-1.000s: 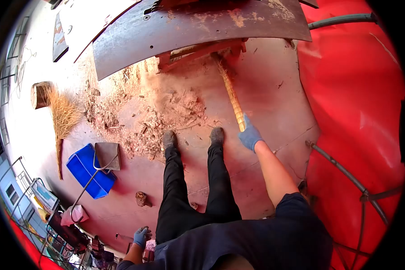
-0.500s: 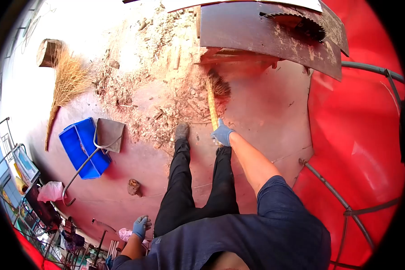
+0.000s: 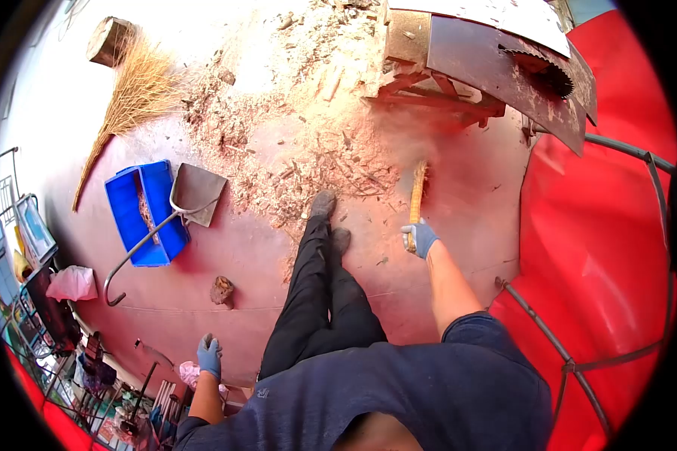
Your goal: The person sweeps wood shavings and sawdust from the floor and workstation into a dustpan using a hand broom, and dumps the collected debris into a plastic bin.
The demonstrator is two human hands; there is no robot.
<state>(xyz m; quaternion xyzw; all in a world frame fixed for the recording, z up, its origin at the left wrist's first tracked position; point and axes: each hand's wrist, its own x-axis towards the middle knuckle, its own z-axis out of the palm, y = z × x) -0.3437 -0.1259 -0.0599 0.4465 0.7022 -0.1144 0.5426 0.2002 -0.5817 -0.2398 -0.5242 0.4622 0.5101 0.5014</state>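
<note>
My right hand (image 3: pixel 420 237), in a grey-blue glove, is wrapped round the yellow handle of a short broom (image 3: pixel 417 194). The broom's head is blurred in dust, over the floor below the saw table (image 3: pixel 474 56). Sawdust and wood chips (image 3: pixel 301 169) lie in a wide heap left of the broom and by my shoes. My left hand (image 3: pixel 209 356), gloved too, hangs low at my left side with its fingers curled; whether anything small is in them does not show.
A toothed saw blade (image 3: pixel 545 71) sticks up through the table. On the left are a twig broom (image 3: pixel 132 94), a log (image 3: pixel 110 41), a blue crate (image 3: pixel 149 214), a dustpan (image 3: pixel 197 194) and a wood chunk (image 3: pixel 222 291). Red sheeting (image 3: pixel 587 248) and metal bars stand at right.
The broom has been pulled from beneath the saw table toward me, then moved right, still in my right hand. My feet have come together and the view has shifted. My left hand hangs farther left.
</note>
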